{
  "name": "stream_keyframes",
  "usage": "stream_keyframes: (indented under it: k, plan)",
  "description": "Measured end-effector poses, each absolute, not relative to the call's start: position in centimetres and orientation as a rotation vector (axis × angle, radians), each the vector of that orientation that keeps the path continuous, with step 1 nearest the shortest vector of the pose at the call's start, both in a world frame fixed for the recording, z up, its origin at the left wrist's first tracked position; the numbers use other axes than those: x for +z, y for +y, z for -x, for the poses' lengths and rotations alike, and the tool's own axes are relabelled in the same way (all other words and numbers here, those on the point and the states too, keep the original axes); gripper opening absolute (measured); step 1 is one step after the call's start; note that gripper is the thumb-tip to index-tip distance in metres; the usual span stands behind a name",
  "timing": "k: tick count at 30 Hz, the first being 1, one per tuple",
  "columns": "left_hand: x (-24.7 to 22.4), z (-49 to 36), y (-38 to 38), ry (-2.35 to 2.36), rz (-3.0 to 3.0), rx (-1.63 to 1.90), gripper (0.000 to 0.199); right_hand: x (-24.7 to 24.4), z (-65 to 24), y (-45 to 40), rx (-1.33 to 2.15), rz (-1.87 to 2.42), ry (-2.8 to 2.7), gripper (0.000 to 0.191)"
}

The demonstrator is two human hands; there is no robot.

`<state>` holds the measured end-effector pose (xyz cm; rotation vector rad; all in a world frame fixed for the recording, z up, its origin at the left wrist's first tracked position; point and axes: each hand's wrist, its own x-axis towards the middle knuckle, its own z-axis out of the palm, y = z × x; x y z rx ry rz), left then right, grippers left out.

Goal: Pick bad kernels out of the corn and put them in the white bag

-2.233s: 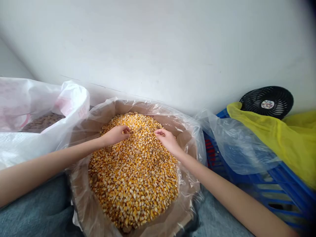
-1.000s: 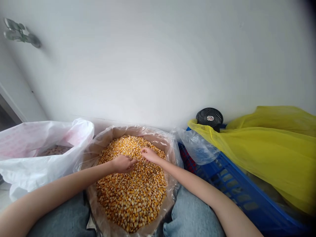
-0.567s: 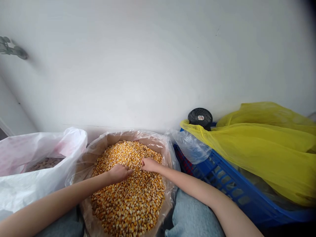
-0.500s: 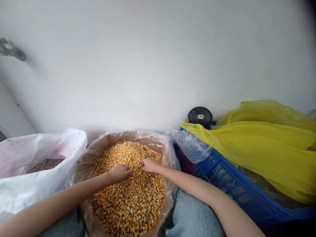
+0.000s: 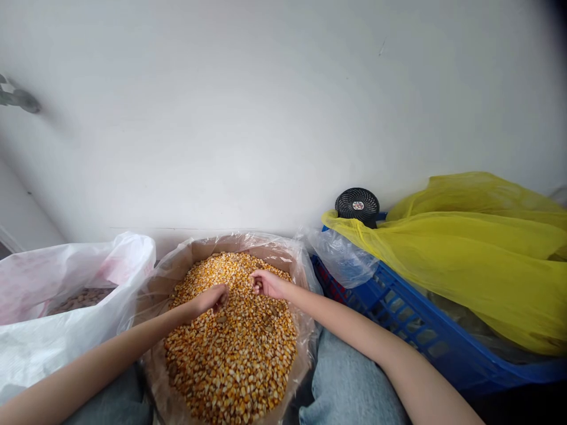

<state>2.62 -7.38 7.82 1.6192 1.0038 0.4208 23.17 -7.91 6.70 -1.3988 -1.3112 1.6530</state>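
- The left hand [image 5: 212, 299] hangs over a heap of corn kernels [image 5: 234, 360], its fingers curled downward; whether it grips anything, or touches the corn, cannot be told.
- The right hand [image 5: 269, 285], near it and a little farther forward, has its fingers bent in toward the thumb with a narrow gap; whether anything is pinched there cannot be told.
- The kernels, yellow, orange and cream, lie mounded in a brown box [image 5: 262, 252] lined with clear plastic [image 5: 305, 277], directly below both hands.
- A few brownish lumps [image 5: 220, 319] sit among the kernels, one just beside the left hand.
- The person's legs, in blue jeans [image 5: 352, 381], flank the box.
- To the left, near the box, an open white sack [image 5: 57, 348] holds brown pieces [image 5: 82, 299], too small to identify.
- To the right stands a blue slatted basket [image 5: 411, 336], with yellow mesh [image 5: 478, 254] draped over it.
- A round black fan-like object [image 5: 357, 203] rests at its far end, near a crumpled clear bag [image 5: 343, 258].
- Behind everything rises a white wall [image 5: 248, 118].
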Motion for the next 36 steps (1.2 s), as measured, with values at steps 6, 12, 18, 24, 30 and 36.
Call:
stream_keyframes:
  k: [6,12,18,24,30,36]
  plan:
    - [7.8,-2.3,-5.7,0.876,-1.276,0.442,0.029,7.3,-23.1,-7.6,1.876,1.187,-1.150,0.020]
    - [5.8,-1.9,-5.3,0.966,-1.829,0.262,0.026,6.7,-23.1,-8.1,1.832,1.437,-1.628,0.038]
    - [6.2,-1.7,-6.8,0.840,-2.880,-0.303,0.031,5.5,-23.4,-8.2,0.855,2.012,-2.520,0.022]
    - [5.5,-2.1,-7.4,0.768,-3.096,-0.507,0.028,4.1,-23.3,-8.1,0.581,2.388,-2.585,0.019]
    - [5.2,-2.0,-7.1,0.764,-3.081,-0.503,0.022,2.9,-23.1,-8.2,0.556,2.512,-2.619,0.027]
    - [5.2,-1.3,-6.3,0.725,-2.949,-0.479,0.020,2.6,-23.4,-7.6,0.661,2.523,-2.539,0.018]
